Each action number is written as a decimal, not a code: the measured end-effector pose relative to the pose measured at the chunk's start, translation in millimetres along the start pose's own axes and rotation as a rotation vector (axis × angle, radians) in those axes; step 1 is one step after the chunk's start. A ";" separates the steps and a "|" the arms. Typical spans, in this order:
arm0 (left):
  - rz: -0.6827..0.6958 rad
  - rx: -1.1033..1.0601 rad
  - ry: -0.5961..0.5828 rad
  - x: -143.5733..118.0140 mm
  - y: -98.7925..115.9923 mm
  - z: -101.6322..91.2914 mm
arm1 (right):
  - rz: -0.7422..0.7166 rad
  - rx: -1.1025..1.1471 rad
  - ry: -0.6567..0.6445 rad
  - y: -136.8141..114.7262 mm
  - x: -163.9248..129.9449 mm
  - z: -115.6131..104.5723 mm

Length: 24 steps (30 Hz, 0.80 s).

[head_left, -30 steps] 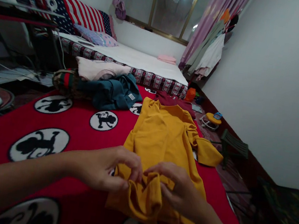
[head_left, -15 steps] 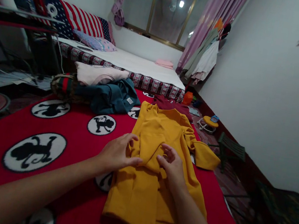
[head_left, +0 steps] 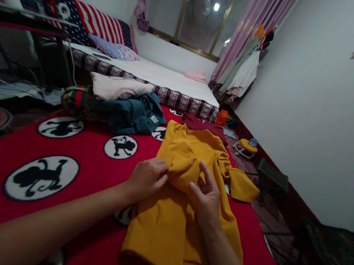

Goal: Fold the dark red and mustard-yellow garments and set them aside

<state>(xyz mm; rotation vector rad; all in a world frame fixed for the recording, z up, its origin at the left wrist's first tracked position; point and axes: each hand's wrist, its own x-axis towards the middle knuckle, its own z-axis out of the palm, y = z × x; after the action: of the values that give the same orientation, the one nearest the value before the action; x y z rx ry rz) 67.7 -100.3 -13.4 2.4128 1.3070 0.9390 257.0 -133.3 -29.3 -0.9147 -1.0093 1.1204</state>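
Note:
A mustard-yellow long-sleeved garment [head_left: 160, 233] lies spread on the red blanket, one sleeve folded inward over its middle. My left hand [head_left: 147, 179] is closed, pinching the left edge of the folded sleeve [head_left: 183, 174] and raising it slightly. At the sleeve's other end is my right hand [head_left: 208, 199], its thumb and forefinger apart and their tips against the cloth. The other sleeve [head_left: 244, 187] sticks out to the right, bent at its end. Part of the garment's right side is hidden under my right forearm.
The red blanket [head_left: 91, 199] has round monkey prints. Beyond the garment lies a maroon garment [head_left: 205, 124]. Back left are a teal garment [head_left: 132, 114] and a pale pink one [head_left: 116, 88]. A folding stool [head_left: 273, 176] and yellow-topped stool [head_left: 247, 145] stand right.
My left hand has closed on the sleeve's edge and lifted it, so the cloth bulges between my hands. My right hand has shifted slightly, its forefinger more extended.

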 end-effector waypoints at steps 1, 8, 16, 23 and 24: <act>-0.034 -0.168 0.034 3.0 -2.0 -6.3 | -0.011 0.004 0.012 -3.6 1.1 0.6; -0.150 -0.645 -0.402 -3.7 -21.9 -47.0 | 0.195 -0.184 -0.130 -16.7 7.2 -16.8; -0.105 -0.302 -0.391 -12.5 -6.4 -28.2 | 0.359 -0.490 -0.309 -8.7 4.0 -28.6; -0.045 -0.102 -0.111 8.8 -16.7 11.8 | 0.384 -0.619 -0.229 -5.0 3.5 -27.7; -0.105 -0.112 -0.089 10.1 -22.0 17.5 | 0.370 -0.634 -0.223 -4.4 3.5 -28.1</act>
<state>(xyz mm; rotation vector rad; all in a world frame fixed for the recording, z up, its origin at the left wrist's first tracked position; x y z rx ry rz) 68.3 -78.0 -33.2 2.2516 1.3001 0.8430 285.5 -132.8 -32.7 -1.5552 -1.4602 1.2470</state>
